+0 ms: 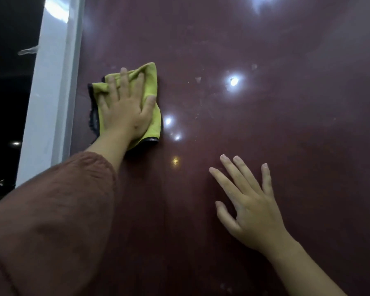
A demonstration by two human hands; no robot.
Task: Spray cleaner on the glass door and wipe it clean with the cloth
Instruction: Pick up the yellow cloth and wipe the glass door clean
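The glass door point(265, 135) fills most of the view, a dark reddish pane with bright light reflections and faint smudges. A yellow-green cloth point(152, 82) with a dark edge lies flat against the glass near its left side. My left hand point(124, 107) presses on the cloth with straight, spread fingers. Lower right, my right hand point(248, 201) rests flat on the bare glass, fingers straight and apart, holding nothing. No spray bottle is in view.
A white door frame point(49, 99) runs down the left edge of the pane, close beside the cloth. Left of it is a dark window with a few small lights. My brown sleeve point(51, 221) covers the lower left.
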